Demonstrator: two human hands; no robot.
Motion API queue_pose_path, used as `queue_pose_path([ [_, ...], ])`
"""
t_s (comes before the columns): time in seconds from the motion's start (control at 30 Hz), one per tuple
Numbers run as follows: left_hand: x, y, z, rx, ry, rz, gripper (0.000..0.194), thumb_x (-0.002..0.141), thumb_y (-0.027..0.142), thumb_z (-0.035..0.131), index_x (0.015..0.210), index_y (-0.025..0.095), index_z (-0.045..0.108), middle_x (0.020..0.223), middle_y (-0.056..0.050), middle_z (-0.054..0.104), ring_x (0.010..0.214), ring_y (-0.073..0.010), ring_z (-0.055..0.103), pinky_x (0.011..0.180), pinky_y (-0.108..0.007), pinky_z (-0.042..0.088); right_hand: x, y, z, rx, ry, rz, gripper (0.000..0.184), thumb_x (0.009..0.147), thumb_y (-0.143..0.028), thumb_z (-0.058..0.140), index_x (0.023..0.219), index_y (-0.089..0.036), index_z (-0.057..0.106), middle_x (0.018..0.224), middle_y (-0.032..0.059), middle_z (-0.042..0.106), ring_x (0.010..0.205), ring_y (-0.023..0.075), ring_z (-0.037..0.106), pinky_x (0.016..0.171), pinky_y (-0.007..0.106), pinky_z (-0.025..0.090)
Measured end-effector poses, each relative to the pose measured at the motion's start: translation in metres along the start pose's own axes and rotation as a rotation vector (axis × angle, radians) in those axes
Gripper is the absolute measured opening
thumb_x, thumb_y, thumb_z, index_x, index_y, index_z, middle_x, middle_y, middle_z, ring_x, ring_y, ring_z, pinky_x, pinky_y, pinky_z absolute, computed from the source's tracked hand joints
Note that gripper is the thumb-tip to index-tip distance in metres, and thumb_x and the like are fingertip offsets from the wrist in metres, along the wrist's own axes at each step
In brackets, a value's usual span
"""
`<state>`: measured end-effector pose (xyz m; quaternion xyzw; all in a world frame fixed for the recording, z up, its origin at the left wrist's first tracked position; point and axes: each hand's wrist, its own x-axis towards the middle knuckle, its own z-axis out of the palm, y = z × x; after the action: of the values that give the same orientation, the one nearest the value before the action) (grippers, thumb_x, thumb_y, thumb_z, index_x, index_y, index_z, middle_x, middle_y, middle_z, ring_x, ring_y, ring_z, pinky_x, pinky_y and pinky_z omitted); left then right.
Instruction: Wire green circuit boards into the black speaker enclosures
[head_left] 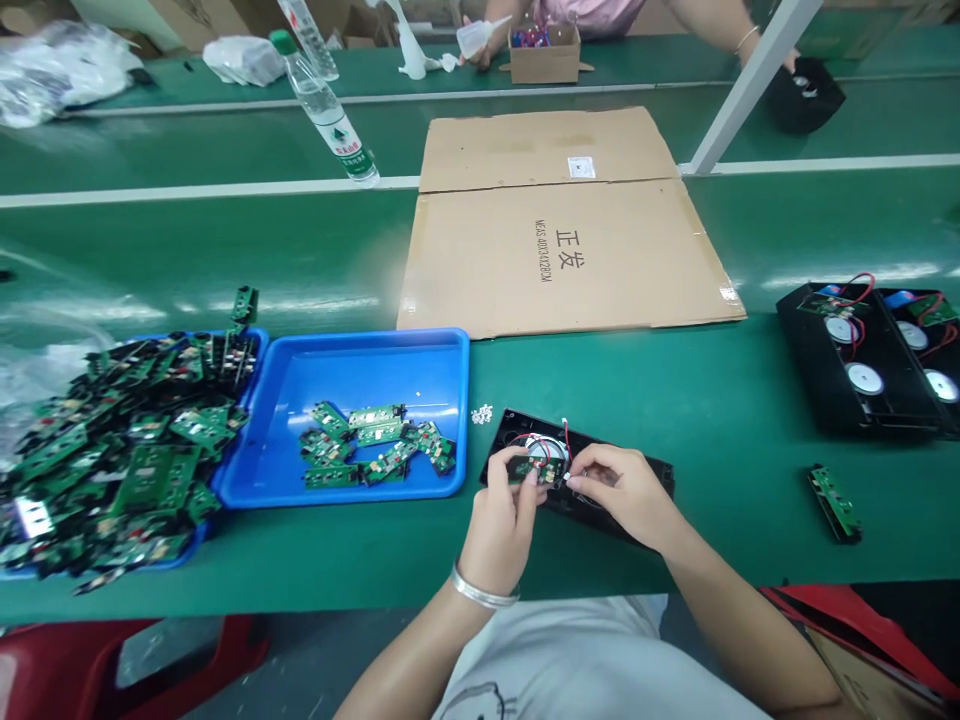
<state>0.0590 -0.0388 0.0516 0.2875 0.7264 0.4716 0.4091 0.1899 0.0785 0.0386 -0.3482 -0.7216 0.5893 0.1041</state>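
My left hand [504,510] grips a small green circuit board [546,470] between thumb and fingers. Close beside it, my right hand [622,490] pinches a small white connector [568,478] at the board's right end. Both hands are above a black speaker housing [600,515], which lies at a slant on the table. A round speaker [551,446] and thin red wires show inside the housing, partly hidden by the board and my fingers. Left of the housing sits a little pile of tiny white parts [482,413].
A blue tray [360,345] holds several circuit boards; left of it, another tray is heaped with boards [142,450]. A cardboard sheet [480,260] lies ahead. Black housings [825,400] and a loose board [834,505] are at right. Across the table, a person works near a small box [545,65].
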Motion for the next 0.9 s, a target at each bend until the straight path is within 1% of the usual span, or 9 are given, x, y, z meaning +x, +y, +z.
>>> queue_pose_path([
  [0.1,0.0,-0.002,0.0,0.053,-0.005,0.023,0.027,0.09,0.031,0.045,0.113,0.017,0.042,0.078,-0.007,0.073,0.075,-0.0219,0.072,0.067,-0.033,0.06,-0.001,-0.004,0.0,-0.052,-0.047,-0.076,0.014,0.084,-0.027,0.055,0.078,-0.018,0.064,0.074,0.0002,0.057,0.057,0.0094,0.044,0.051,0.021,0.035],
  [0.17,0.0,-0.003,0.0,0.096,0.002,0.05,0.026,0.091,0.03,0.044,0.113,0.017,0.043,0.075,-0.007,0.073,0.073,-0.0222,0.072,0.064,-0.032,0.06,-0.002,-0.006,0.0,-0.087,-0.059,-0.113,0.015,0.086,-0.026,0.053,0.078,-0.018,0.063,0.074,0.0001,0.055,0.053,0.0085,0.042,0.048,0.021,0.034],
  [0.27,-0.001,-0.004,0.001,0.138,0.003,0.094,0.024,0.091,0.028,0.044,0.112,0.018,0.044,0.075,-0.006,0.073,0.071,-0.0219,0.072,0.061,-0.03,0.059,-0.005,-0.007,0.004,-0.201,0.025,-0.191,0.015,0.088,-0.025,0.052,0.078,-0.018,0.061,0.071,-0.0004,0.054,0.051,0.0083,0.041,0.048,0.021,0.036],
  [0.33,-0.001,-0.004,0.002,0.158,0.005,0.12,0.024,0.091,0.027,0.044,0.113,0.018,0.044,0.074,-0.005,0.073,0.068,-0.0216,0.072,0.059,-0.029,0.059,-0.007,-0.006,0.008,-0.319,0.089,-0.304,0.016,0.091,-0.023,0.048,0.082,-0.018,0.06,0.074,0.0014,0.057,0.057,0.0103,0.049,0.055,0.022,0.042],
  [0.43,-0.002,-0.005,0.004,0.203,0.039,0.174,0.024,0.091,0.024,0.044,0.114,0.017,0.044,0.074,-0.006,0.073,0.067,-0.0215,0.072,0.056,-0.027,0.058,-0.009,-0.004,0.012,-0.506,0.131,-0.45,0.019,0.094,-0.019,0.041,0.09,-0.016,0.058,0.082,0.0057,0.06,0.072,0.0144,0.058,0.066,0.025,0.047],
  [0.5,-0.001,-0.007,0.005,0.277,0.103,0.242,0.023,0.091,0.023,0.043,0.114,0.017,0.045,0.078,-0.007,0.074,0.069,-0.0221,0.073,0.055,-0.026,0.057,-0.01,-0.002,0.013,-0.599,0.137,-0.472,0.021,0.095,-0.017,0.038,0.093,-0.015,0.058,0.083,0.007,0.06,0.075,0.015,0.059,0.068,0.025,0.047],
  [0.57,-0.001,-0.009,0.006,0.386,0.17,0.307,0.023,0.092,0.023,0.043,0.114,0.015,0.046,0.081,-0.009,0.074,0.068,-0.0231,0.072,0.051,-0.025,0.057,-0.009,0.0,0.014,-0.647,0.133,-0.477,0.022,0.096,-0.017,0.036,0.095,-0.014,0.058,0.083,0.007,0.059,0.072,0.0144,0.059,0.065,0.024,0.047],
  [0.63,-0.001,-0.011,0.007,0.473,0.202,0.344,0.024,0.092,0.023,0.043,0.115,0.015,0.047,0.084,-0.011,0.074,0.066,-0.0235,0.072,0.049,-0.025,0.056,-0.008,0.001,0.015,-0.669,0.128,-0.48,0.023,0.097,-0.018,0.035,0.095,-0.014,0.057,0.082,0.0065,0.058,0.069,0.0137,0.059,0.062,0.024,0.047],
  [0.9,-0.001,-0.01,0.007,0.518,0.117,0.398,0.024,0.093,0.02,0.041,0.116,0.015,0.046,0.091,-0.011,0.074,0.069,-0.0227,0.072,0.055,-0.027,0.059,-0.007,0.001,0.018,-0.709,0.082,-0.471,0.028,0.097,-0.02,0.032,0.091,-0.014,0.059,0.079,0.006,0.056,0.068,0.0136,0.058,0.062,0.023,0.048],
])
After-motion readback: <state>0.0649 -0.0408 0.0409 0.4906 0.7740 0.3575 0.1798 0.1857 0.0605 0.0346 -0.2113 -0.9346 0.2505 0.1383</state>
